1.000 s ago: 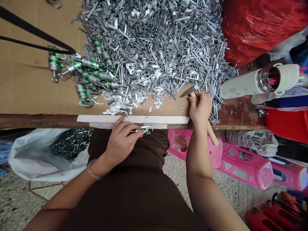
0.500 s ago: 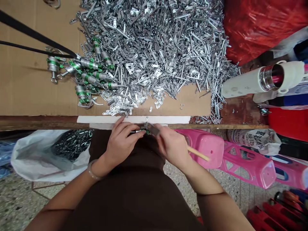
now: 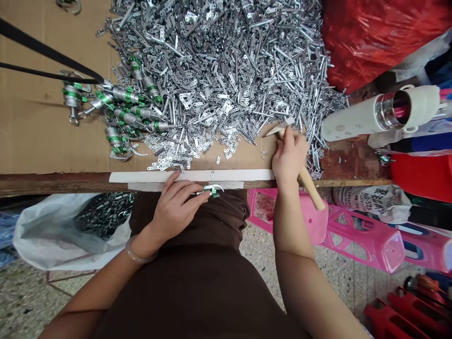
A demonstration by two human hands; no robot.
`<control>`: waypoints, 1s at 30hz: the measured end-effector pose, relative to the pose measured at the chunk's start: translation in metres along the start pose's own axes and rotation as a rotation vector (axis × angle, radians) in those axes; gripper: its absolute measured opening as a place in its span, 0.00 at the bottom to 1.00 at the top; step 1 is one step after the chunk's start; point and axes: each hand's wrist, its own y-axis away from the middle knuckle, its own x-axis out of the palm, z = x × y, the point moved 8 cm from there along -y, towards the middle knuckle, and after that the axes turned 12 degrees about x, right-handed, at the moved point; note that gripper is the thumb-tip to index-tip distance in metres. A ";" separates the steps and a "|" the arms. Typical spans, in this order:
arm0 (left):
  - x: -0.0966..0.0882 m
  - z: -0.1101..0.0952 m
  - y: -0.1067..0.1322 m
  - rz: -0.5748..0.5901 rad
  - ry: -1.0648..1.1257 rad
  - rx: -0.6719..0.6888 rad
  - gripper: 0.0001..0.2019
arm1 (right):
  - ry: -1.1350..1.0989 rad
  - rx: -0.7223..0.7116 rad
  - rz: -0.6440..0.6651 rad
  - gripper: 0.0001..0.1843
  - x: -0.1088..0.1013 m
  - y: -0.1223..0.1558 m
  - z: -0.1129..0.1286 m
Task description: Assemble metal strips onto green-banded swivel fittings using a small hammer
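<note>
At the bench's front edge, my left hand pinches a small metal fitting with a green band and a curved silver lever. Its rear part is hidden behind my fingers. Further right, my right hand is closed round a hammer with a pale wooden handle. The hammer's steel head rests at, or just above, the cardboard beside the heap of metal parts. A white strip runs along the edge in front of both hands, with a tiny metal plate on it.
Several green-banded metal fittings are piled at the left on cardboard. A white flask lies at the right near a red plastic bag. Pink stools stand below. A white sack of dark parts is at lower left.
My right hand has carried the hammer away from the fitting, up and right to the heap's edge. My left hand stays at the bench edge with the fitting, whose curved lever now shows.
</note>
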 end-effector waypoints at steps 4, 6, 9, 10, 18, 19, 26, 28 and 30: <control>-0.006 -0.001 0.000 -0.023 0.054 0.033 0.10 | -0.128 -0.198 -0.023 0.19 -0.012 0.015 0.040; -0.010 -0.002 0.000 -0.034 0.093 0.042 0.11 | -0.226 -0.450 0.085 0.14 -0.017 0.037 0.077; -0.011 -0.004 0.000 -0.020 0.132 0.060 0.13 | -0.242 -0.618 0.304 0.09 -0.009 0.061 0.111; -0.011 -0.005 0.000 -0.016 0.138 0.068 0.14 | -0.219 -0.577 0.330 0.08 -0.004 0.060 0.113; -0.012 -0.006 -0.001 -0.014 0.120 0.042 0.13 | -0.275 -0.292 0.372 0.07 0.002 0.064 0.104; -0.013 -0.006 -0.002 -0.020 0.120 0.031 0.13 | -0.368 -0.294 0.402 0.06 -0.004 0.069 0.103; -0.018 -0.004 -0.009 -0.054 0.142 0.014 0.15 | -0.572 -0.700 0.572 0.07 -0.046 0.131 0.117; -0.018 -0.005 -0.010 -0.037 0.198 0.029 0.12 | -0.564 -0.808 0.541 0.09 -0.051 0.139 0.118; -0.019 -0.005 -0.010 -0.047 0.250 -0.006 0.09 | -0.618 -0.840 0.548 0.07 -0.052 0.140 0.115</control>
